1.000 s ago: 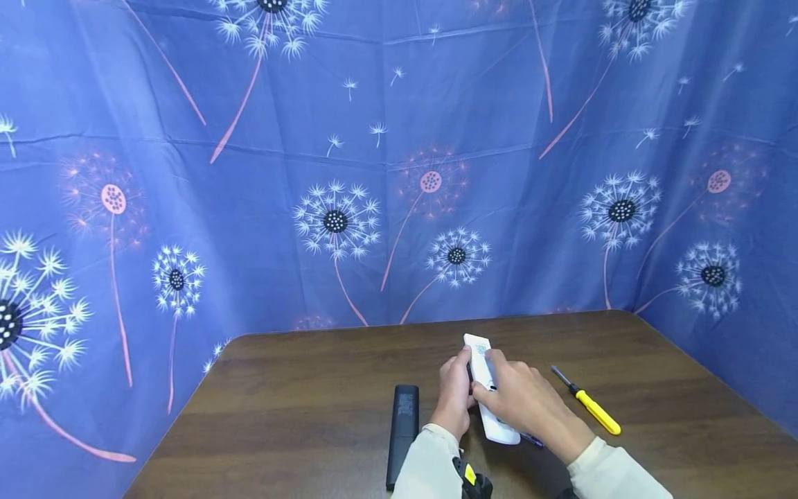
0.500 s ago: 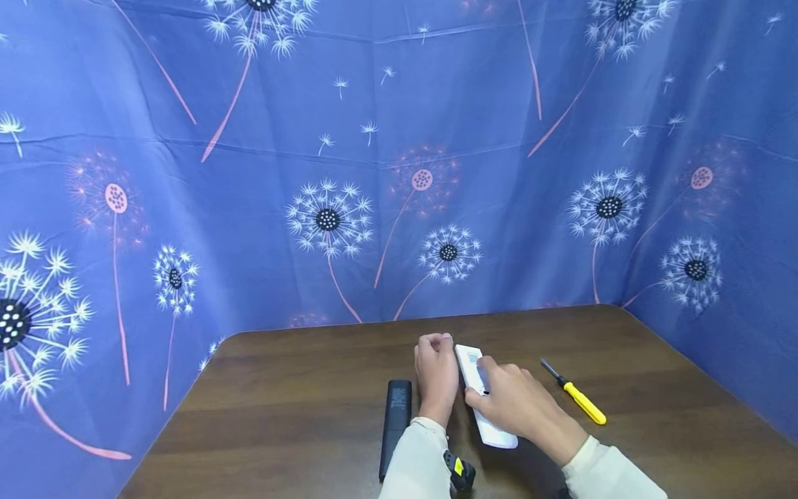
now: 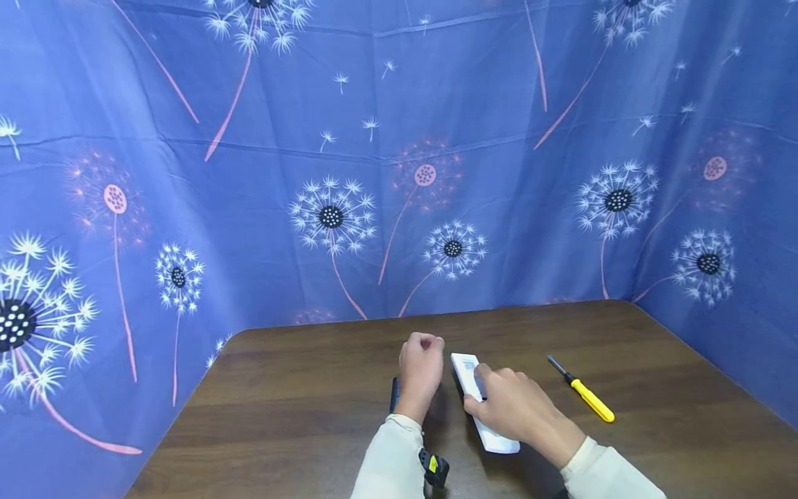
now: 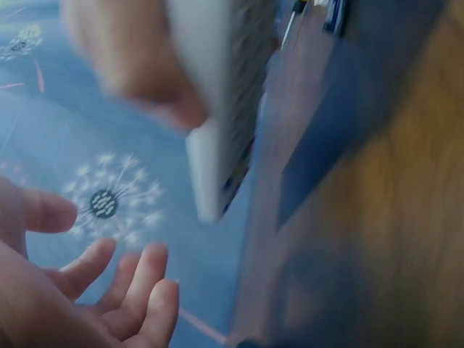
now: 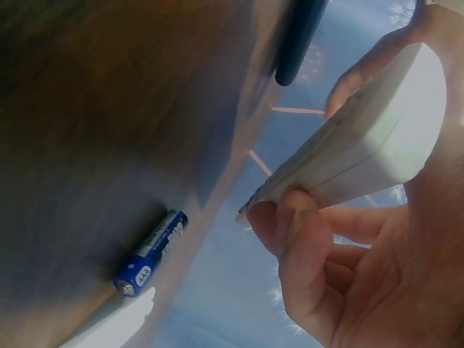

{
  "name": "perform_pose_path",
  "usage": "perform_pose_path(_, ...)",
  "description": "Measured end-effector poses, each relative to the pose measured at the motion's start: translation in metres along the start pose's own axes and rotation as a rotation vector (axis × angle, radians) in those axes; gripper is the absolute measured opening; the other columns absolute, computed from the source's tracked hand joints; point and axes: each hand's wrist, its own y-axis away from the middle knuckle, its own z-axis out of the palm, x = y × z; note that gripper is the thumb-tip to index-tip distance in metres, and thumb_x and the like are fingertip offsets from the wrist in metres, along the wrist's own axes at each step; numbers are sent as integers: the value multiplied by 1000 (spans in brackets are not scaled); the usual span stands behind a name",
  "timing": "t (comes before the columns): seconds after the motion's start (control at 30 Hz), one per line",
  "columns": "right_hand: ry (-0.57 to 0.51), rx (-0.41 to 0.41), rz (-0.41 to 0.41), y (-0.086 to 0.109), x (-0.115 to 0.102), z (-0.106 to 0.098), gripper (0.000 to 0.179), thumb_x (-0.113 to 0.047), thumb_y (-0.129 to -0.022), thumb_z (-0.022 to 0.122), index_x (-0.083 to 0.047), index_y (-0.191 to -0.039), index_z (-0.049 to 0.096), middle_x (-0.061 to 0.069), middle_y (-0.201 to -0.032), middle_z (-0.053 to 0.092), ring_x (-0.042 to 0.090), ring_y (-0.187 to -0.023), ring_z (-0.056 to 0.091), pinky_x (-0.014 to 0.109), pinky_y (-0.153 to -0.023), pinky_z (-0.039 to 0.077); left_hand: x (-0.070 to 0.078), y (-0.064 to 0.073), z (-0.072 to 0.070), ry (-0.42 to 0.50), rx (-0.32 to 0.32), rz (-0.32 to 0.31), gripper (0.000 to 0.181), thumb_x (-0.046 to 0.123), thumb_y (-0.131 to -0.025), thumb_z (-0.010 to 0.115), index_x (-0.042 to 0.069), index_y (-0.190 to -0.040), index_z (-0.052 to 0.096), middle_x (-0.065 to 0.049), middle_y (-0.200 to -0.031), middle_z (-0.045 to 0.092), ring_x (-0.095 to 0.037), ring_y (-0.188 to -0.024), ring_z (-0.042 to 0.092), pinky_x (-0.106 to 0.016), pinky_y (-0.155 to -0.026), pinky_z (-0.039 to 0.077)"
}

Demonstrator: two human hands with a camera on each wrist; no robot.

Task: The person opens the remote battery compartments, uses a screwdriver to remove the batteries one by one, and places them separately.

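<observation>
A white remote control [image 3: 499, 440] is held above the table in my right hand [image 3: 520, 409]. Thumb and fingers pinch its sides in the right wrist view, where the remote [image 5: 370, 145] is tilted. Left of it, apart from the remote, is my left hand [image 3: 420, 374]. The left wrist view shows the left hand [image 4: 94, 297] with bent, spread fingers and nothing between them. Below my left hand lies a black remote control [image 3: 395, 394], mostly hidden by that hand and sleeve. A blue AAA battery [image 5: 151, 254] lies on the table in the right wrist view.
A screwdriver [image 3: 587, 396] with a yellow handle lies to the right of my right hand. Beside the battery is a white flat piece [image 5: 116, 319], partly cut off by the frame. The brown table [image 3: 299, 416] meets a blue patterned cloth [image 3: 262, 263] at its back and sides.
My left hand has left the white remote and moved to the left, over the black remote. My right hand keeps its grip, and the white remote has shifted little.
</observation>
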Motion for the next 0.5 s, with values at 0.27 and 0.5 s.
perform_pose_path(0.27,0,7,-10,11,1,6,47,-36,-88,73,0,-117,65,-5,-59,46,10,-48,43,31,-44,34,-7,-5,-40,-35,-181,54,21,28,-98,60,9,-99,69,1,-84,67,-12,-74,66,-34,-68,50)
perform_pose_path(0.5,7,-7,-30,9,-1,8,42,-35,-88,72,-2,-112,66,-5,-56,43,10,-45,38,31,-43,31,-19,-9,-67,-177,-274,115,25,32,-101,58,9,-101,67,-5,-83,68,-16,-68,67,-37,-65,51)
